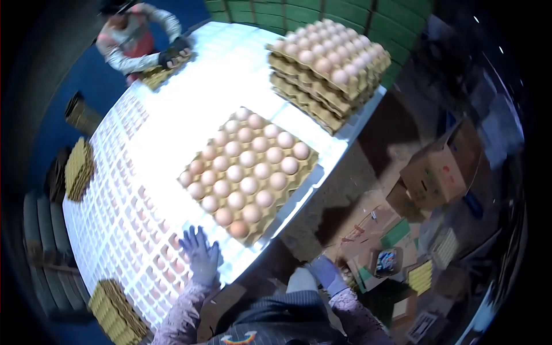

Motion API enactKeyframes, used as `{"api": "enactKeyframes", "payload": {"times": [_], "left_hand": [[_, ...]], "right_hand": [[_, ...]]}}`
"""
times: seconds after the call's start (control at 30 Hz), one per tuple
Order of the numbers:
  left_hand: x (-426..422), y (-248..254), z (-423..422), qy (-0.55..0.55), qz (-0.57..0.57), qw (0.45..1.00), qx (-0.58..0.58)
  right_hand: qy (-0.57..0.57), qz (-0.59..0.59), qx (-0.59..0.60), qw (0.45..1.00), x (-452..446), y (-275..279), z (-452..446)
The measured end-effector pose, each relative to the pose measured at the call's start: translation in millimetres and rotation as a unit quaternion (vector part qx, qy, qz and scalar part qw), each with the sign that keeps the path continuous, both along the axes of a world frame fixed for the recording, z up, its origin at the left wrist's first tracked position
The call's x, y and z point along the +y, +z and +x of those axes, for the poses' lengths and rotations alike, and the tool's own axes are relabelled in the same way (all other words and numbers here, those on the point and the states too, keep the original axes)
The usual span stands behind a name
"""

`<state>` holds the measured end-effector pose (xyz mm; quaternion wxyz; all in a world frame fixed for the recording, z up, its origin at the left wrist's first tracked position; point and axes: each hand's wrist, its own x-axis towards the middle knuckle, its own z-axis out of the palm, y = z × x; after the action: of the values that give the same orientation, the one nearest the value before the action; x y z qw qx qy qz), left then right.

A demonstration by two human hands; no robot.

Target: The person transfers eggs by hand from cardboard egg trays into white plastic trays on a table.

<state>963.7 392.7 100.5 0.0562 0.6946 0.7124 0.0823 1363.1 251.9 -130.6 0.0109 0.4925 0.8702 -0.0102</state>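
Observation:
My left hand (201, 256), in a light purple glove, rests with fingers spread at the near edge of the brightly lit table, over the end of a white grid (123, 230) filled with eggs. Just beyond its fingertips lies a pulp egg tray (255, 236) full of pinkish-brown eggs (248, 185). Down beside my leg, off the table's edge, is my right hand (328, 275), also gloved. Its fingers are blurred and partly turned away, so their hold cannot be made out.
Stacked full egg trays (322, 92) stand at the table's far right corner. Empty pulp trays (115, 310) sit along the left edge. Across the table a person (135, 43) handles a tray. An open cardboard box (440, 172) and flattened cardboard lie on the floor to the right.

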Motion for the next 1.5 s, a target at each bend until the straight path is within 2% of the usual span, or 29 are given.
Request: {"api": "enactKeyframes", "payload": {"times": [0.07, 0.13, 0.17, 0.23, 0.27, 0.3, 0.33, 0.4, 0.5, 0.57, 0.6, 0.67, 0.73, 0.8, 0.83, 0.87, 0.9, 0.93, 1.0, 1.07, 1.1, 1.13, 1.2, 1.27, 1.33, 1.37, 1.4, 1.47, 1.5], "left_hand": [[4.3, 3.7, -10.7, 0.026, 0.061, 0.989, -0.133], [21.1, 21.0, -20.4, 0.053, 0.158, 0.957, -0.236], [38.6, 45.4, -20.1, 0.045, 0.186, 0.946, -0.26], [79.2, 70.7, -24.5, 0.049, 0.208, 0.935, -0.283], [99.7, 79.3, -26.3, 0.049, 0.184, 0.936, -0.296], [120.9, 84.0, -25.6, 0.048, 0.169, 0.947, -0.268], [137.0, 91.1, -22.2, 0.051, 0.131, 0.955, -0.261], [162.1, 77.8, -27.3, 0.04, 0.046, 0.977, -0.205], [171.9, 86.4, -20.8, 0.093, -0.011, 0.975, -0.2], [165.7, 80.8, -19.2, 0.097, 0.061, 0.945, -0.305], [160.9, 82.0, -17.0, 0.161, 0.075, 0.854, -0.489], [151.3, 109.1, -10.2, 0.259, 0.162, 0.657, -0.69], [129.2, 97.5, -17.4, 0.22, 0.135, 0.864, -0.432], [137.4, 120.8, -5.4, 0.356, -0.021, 0.701, -0.618], [143.1, 117.0, 10.0, 0.301, 0.011, 0.844, -0.443], [142.6, 118.4, 18.8, 0.252, -0.036, 0.919, -0.302], [144.3, 110.2, 23.4, 0.231, -0.029, 0.946, -0.227], [144.6, 106.8, 28.4, 0.209, -0.023, 0.966, -0.153], [145.5, 112.4, 22.3, 0.208, -0.041, 0.949, -0.232], [136.2, 122.1, 18.7, 0.31, -0.028, 0.806, -0.504], [129.4, 136.5, 18.2, 0.317, -0.024, 0.709, -0.629], [121.8, 145.7, 19.9, 0.327, -0.044, 0.7, -0.633], [112.8, 144.5, 31.5, 0.208, 0.005, 0.91, -0.358], [111.0, 143.0, 54.4, 0.18, -0.047, 0.969, -0.161], [115.7, 132.1, 73.5, 0.18, -0.132, 0.975, 0.022], [117.6, 126.5, 78.0, 0.187, -0.13, 0.973, 0.045], [116.3, 127.8, 77.6, 0.189, -0.129, 0.972, 0.044], [115.0, 133.1, 67.7, 0.186, -0.109, 0.976, -0.04], [104.3, 124.7, 57.6, 0.22, -0.046, 0.956, -0.191]], "right_hand": [[-0.08, -0.033, 0.09, 0.992, 28.5, 65.4, 26.5], [-0.183, -0.091, 0.353, 0.913, 56.7, 162.3, 40.2], [-0.164, -0.099, 0.349, 0.917, 76.2, 206.3, 40.4], [-0.02, 0.065, 0.222, 0.973, 131.2, 277.6, 37.4], [-0.001, 0.056, 0.221, 0.974, 157.4, 300.6, 27.3], [-0.114, -0.149, 0.557, 0.809, 183.2, 319.3, 9.9], [-0.219, -0.335, 0.775, 0.49, 211.9, 335.0, -4.7], [-0.177, -0.403, 0.625, 0.644, 282.4, 359.3, -25.5], [-0.042, -0.451, 0.504, 0.736, 364.5, 381.9, -87.5], [0.123, -0.371, 0.438, 0.809, 407.2, 378.9, -135.0], [0.225, -0.287, 0.384, 0.848, 426.4, 375.5, -159.4], [0.322, -0.172, 0.348, 0.863, 454.5, 357.9, -206.1], [0.428, 0.009, 0.288, 0.856, 472.4, 306.1, -241.0], [0.431, -0.076, 0.262, 0.86, 478.6, 303.4, -252.0], [0.394, -0.163, 0.282, 0.859, 484.0, 315.8, -252.3], [0.353, -0.248, 0.298, 0.851, 486.8, 326.9, -251.8], [0.208, -0.447, 0.416, 0.764, 484.9, 332.9, -249.0], [0.155, -0.537, 0.423, 0.713, 498.4, 344.0, -249.9], [0.259, -0.477, 0.319, 0.777, 511.3, 349.5, -253.4], [0.37, -0.3, 0.052, 0.878, 479.0, 384.8, -253.0], [0.425, -0.218, -0.07, 0.876, 464.8, 387.6, -255.8], [0.478, -0.098, -0.075, 0.87, 452.4, 366.8, -254.9], [0.477, -0.102, -0.128, 0.864, 451.8, 355.5, -256.7], [0.431, -0.233, -0.093, 0.867, 469.4, 393.2, -257.3], [0.205, -0.553, 0.088, 0.803, 494.4, 398.9, -243.8], [0.129, -0.718, 0.226, 0.646, 507.2, 375.2, -232.3], [0.064, -0.779, 0.281, 0.557, 497.1, 410.5, -219.5], [0.109, -0.769, 0.309, 0.549, 487.4, 420.9, -211.9], [0.253, -0.675, 0.286, 0.632, 481.6, 401.2, -213.7]]}}
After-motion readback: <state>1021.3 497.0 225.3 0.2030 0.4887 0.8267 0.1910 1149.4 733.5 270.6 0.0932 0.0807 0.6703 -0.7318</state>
